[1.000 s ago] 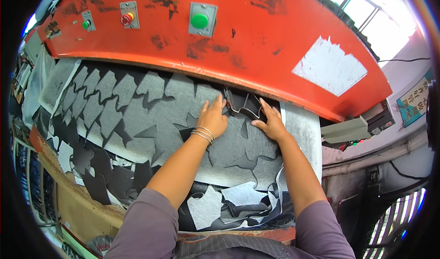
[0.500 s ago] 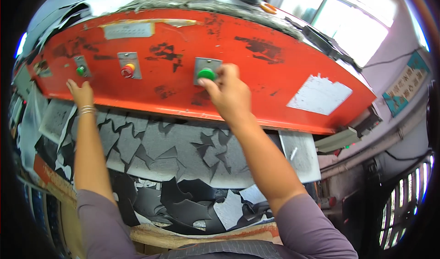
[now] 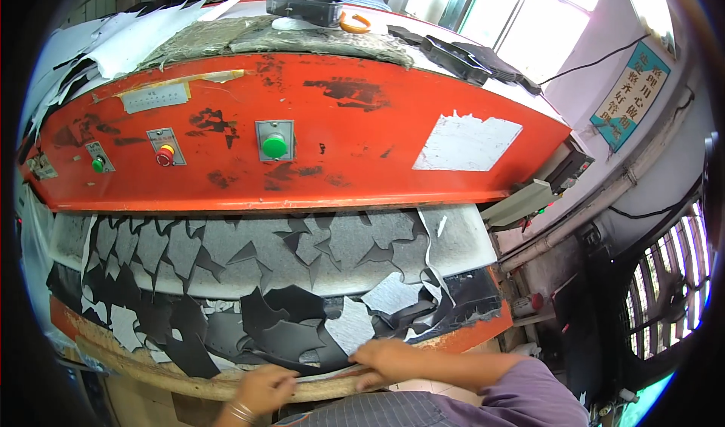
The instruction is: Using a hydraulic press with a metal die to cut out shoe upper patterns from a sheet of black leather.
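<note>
My left hand (image 3: 263, 388) is low at the front wooden rim (image 3: 189, 385), its fingers curled together; whatever they might pinch is hidden. Just to the right, my right hand (image 3: 384, 360) rests over the same rim, thumb and fingers apart, beside a pale grey offcut (image 3: 350, 325). Black and grey sheet scraps (image 3: 283, 336) lie heaped in front of both hands. Behind them, a long grey sheet (image 3: 234, 253) with jagged cut shapes in it lies on a white bed (image 3: 464, 238) below the red machine front (image 3: 355, 147).
The machine front carries a large green button (image 3: 274, 147), a red knob (image 3: 165, 155) and a small green button (image 3: 98, 165). Pale sheets (image 3: 128, 42) and black trays (image 3: 306, 9) lie on top. A grey bracket (image 3: 519, 203) juts out at the right.
Both hands have left the buttons on the red front and come down to the near wooden rim. The view has shifted, showing more of the scraps and the right side.
</note>
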The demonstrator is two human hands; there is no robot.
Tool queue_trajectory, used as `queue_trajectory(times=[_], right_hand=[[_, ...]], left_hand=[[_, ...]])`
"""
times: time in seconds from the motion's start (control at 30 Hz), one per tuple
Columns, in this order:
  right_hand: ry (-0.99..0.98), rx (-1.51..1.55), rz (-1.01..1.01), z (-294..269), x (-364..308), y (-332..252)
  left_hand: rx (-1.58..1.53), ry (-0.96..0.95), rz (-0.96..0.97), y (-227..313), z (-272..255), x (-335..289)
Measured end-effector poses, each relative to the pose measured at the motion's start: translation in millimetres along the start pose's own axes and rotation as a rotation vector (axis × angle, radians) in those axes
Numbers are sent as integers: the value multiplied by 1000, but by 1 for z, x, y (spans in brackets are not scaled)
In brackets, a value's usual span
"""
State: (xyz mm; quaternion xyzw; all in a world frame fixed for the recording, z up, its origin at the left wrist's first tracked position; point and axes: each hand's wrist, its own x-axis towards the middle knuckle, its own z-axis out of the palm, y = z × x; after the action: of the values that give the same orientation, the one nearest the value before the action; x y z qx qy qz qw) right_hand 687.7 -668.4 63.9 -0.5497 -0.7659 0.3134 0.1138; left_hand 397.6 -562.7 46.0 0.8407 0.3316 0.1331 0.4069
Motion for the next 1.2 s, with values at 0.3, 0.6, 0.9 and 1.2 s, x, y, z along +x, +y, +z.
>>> queue_trajectory(times=[0.3,0.6,0.9,1.2], right_hand=[[231,-148,63,51,-49,12],[317,-60,27,-88,2,110],[475,-430,357,-199,162,234],[550,-29,131,-154,119,193]], left_hand=[[144,258,135,35,76,10],[-70,-87,-169,45,45,38],[-421,-8,150,89,41,184],[-855,327,-83,40,53,258]])
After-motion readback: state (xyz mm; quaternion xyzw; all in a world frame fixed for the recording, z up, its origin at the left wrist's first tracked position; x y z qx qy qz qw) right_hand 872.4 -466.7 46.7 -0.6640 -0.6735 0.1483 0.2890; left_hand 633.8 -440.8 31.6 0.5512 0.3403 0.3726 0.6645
